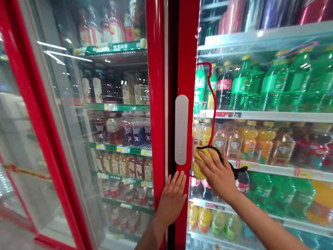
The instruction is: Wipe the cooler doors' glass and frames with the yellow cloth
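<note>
With fingers stretched out and close together, my left hand (172, 199) lies against the red door frame (183, 62), below the pale oblong handle (181, 130). To the right, my right hand (220, 173) presses a yellow cleaning cloth (199, 170) with a black edge flat on the glass door. Its fingers spread over the cloth, and a dark corner of the cloth sticks out beyond the wrist side. Just above the cloth, a red line (214, 104) runs up the glass beside faint white lettering (202, 116).
Behind the right glass stand shelves of green soda bottles (240, 85), orange drinks (248, 142) and cans (270, 14). On the left, a second red-framed glass door (157, 104) fronts shelves of small juice bottles (131, 166). Light reflections (62, 52) streak the left glass.
</note>
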### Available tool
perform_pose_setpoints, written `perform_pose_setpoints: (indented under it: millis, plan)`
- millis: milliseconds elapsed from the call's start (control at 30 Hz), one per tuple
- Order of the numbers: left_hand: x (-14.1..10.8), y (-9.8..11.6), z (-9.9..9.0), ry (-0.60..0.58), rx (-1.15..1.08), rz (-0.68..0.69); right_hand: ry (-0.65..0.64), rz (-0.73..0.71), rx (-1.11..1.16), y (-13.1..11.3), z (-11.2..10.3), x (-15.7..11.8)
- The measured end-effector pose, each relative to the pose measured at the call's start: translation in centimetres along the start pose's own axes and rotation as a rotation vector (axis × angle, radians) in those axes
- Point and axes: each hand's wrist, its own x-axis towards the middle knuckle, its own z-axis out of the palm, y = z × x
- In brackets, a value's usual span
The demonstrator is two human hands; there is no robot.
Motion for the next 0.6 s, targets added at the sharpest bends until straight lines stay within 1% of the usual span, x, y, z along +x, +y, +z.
perform_pose_setpoints:
  millis: [133, 200, 233, 300, 367, 400, 467, 500, 533, 600]
  plan:
    - [2.5, -2.0, -3.3, -0.080, -0.042, 0.028, 0.034, -0.063, 0.055, 0.4, -2.0, 1.4]
    - [3.3, -2.8, -5.1, -0.121, -0.094, 0.046, 0.095, -0.048, 0.095, 0.4, -3.3, 3.5]
    - [3.6, -3.2, -6.1, -0.135, -0.123, 0.060, 0.135, -0.039, 0.106, 0.4, -4.0, 5.1]
    - [4.1, -4.1, -7.9, -0.144, -0.168, 0.088, 0.194, -0.063, 0.104, 0.5, -5.2, 9.2]
    - [4.5, -5.2, -9.4, -0.107, -0.176, 0.104, 0.114, -0.129, 0.070, 0.7, -6.0, 13.6]
    - [4.8, -5.8, -10.1, -0.078, -0.170, 0.110, 0.094, -0.128, 0.056, 0.8, -6.1, 15.5]
    - [5.4, -7.0, -11.3, -0.022, -0.153, 0.124, 0.073, -0.055, 0.042, 1.0, -6.0, 18.0]
    - [5.8, -7.6, -11.9, -0.005, -0.150, 0.131, 0.067, -0.014, 0.039, 0.8, -5.9, 18.4]
    - [6.1, -8.0, -12.4, 0.003, -0.153, 0.138, 0.053, 0.019, 0.038, 0.6, -5.7, 18.2]
    - [6.7, -8.8, -13.4, 0.010, -0.171, 0.136, 0.002, 0.032, 0.048, -0.5, -5.3, 16.4]
